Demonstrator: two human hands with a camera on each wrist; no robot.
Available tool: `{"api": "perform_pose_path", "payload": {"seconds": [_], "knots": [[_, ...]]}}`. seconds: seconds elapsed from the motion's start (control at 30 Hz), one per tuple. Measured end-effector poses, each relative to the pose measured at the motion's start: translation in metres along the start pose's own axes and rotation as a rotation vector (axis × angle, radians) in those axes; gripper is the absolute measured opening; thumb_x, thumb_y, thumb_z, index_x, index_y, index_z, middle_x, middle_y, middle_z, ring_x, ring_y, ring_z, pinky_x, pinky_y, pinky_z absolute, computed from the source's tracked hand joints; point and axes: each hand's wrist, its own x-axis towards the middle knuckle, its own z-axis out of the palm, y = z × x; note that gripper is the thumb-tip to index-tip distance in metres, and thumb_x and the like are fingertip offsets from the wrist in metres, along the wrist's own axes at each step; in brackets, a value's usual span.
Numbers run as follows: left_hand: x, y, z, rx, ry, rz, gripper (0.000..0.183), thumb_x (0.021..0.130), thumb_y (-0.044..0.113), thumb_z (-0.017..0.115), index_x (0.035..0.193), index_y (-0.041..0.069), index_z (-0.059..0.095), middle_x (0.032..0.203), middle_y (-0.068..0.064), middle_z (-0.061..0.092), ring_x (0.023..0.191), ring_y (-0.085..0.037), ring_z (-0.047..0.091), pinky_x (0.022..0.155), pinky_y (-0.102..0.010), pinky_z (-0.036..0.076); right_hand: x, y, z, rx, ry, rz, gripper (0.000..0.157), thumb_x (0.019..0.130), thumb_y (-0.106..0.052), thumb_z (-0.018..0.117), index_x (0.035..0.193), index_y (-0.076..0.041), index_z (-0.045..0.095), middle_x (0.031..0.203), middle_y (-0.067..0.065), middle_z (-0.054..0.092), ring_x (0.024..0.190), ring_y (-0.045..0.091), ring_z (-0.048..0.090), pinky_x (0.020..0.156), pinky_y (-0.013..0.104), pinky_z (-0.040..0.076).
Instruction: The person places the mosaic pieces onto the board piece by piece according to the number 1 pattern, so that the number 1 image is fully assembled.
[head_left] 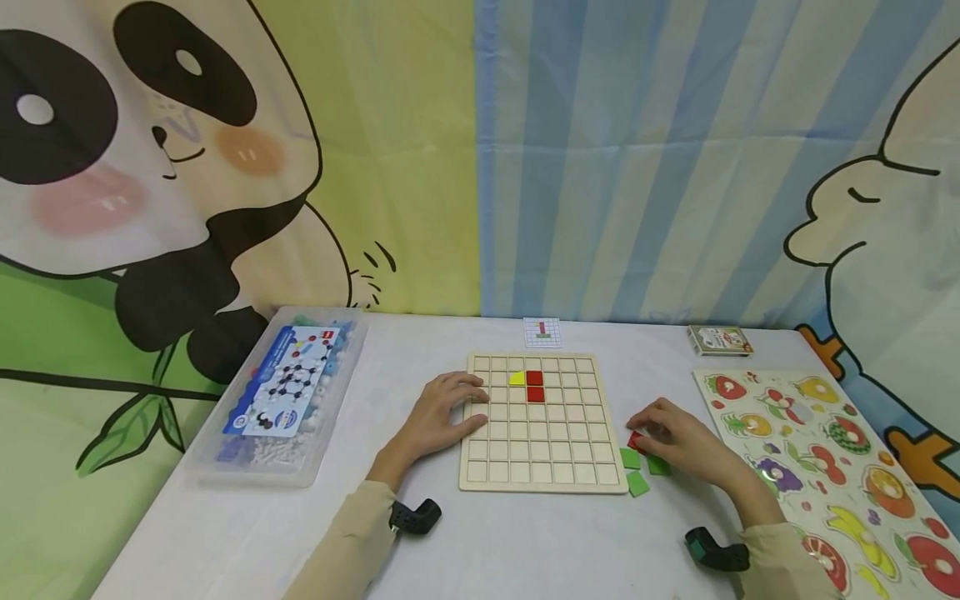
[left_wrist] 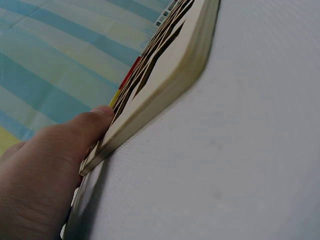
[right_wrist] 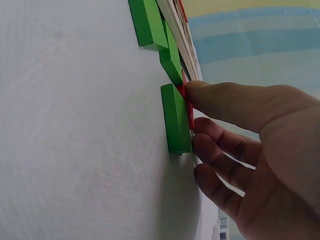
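A light wooden grid board (head_left: pixel 540 477) lies on the table. In its upper part sit a yellow triangular piece (head_left: pixel 517 379) and two red square tiles (head_left: pixel 535 387). My left hand (head_left: pixel 442 412) rests at the board's left edge, thumb and fingertips on the rim, fingers loosely extended. Right of the board, my right hand (head_left: pixel 678 437) pinches a red tile (right_wrist: pixel 188 107) between thumb and fingers, low over the table. Close around it lie three green tiles (head_left: pixel 637 484), one of them partly under the hand in the head view.
A small pattern card (head_left: pixel 542 332) lies behind the board. On the left is a clear plastic case (head_left: pixel 315 467) with a blue label. A fruit picture board (head_left: pixel 810 433) covers the right side, with a small card box (head_left: pixel 720 341) behind it. Printed curtains hang behind the table.
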Motion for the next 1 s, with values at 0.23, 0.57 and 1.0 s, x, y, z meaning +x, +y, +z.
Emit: {"api": "perform_pose_path", "payload": {"seconds": [0.23,0.57,1.0], "knots": [[0.0,0.001,-0.001,-0.002,0.005,0.005,0.022,0.083,0.036,0.07,0.103,0.025,0.068,0.124,0.002,0.06,0.122,-0.024,0.049,0.101,-0.052,0.035,0.001,0.001,0.001,0.038,-0.019,0.008,0.007,0.088,-0.019,0.066,0.093,-0.019,0.06,0.089,-0.006,0.053,0.078,0.002,0.046,0.07,0.023,0.043],[0.0,-0.001,0.001,0.004,-0.021,-0.016,0.024,0.085,0.04,0.068,0.105,0.028,0.067,0.127,0.004,0.058,0.125,-0.021,0.047,0.103,-0.05,0.034,-0.002,0.004,-0.009,0.074,-0.1,-0.048,0.025,0.09,-0.017,0.064,0.114,-0.014,0.064,0.097,-0.003,0.056,0.084,0.0,0.048,0.074,0.023,0.045],[0.0,0.0,0.001,-0.002,-0.008,-0.007,0.023,0.084,0.038,0.069,0.104,0.027,0.067,0.125,0.003,0.059,0.123,-0.023,0.048,0.101,-0.051,0.036,0.002,0.006,-0.009,0.135,-0.096,0.066,0.023,0.085,-0.029,0.07,0.089,-0.015,0.052,0.08,-0.003,0.053,0.073,0.006,0.047,0.062,0.022,0.039]]}}
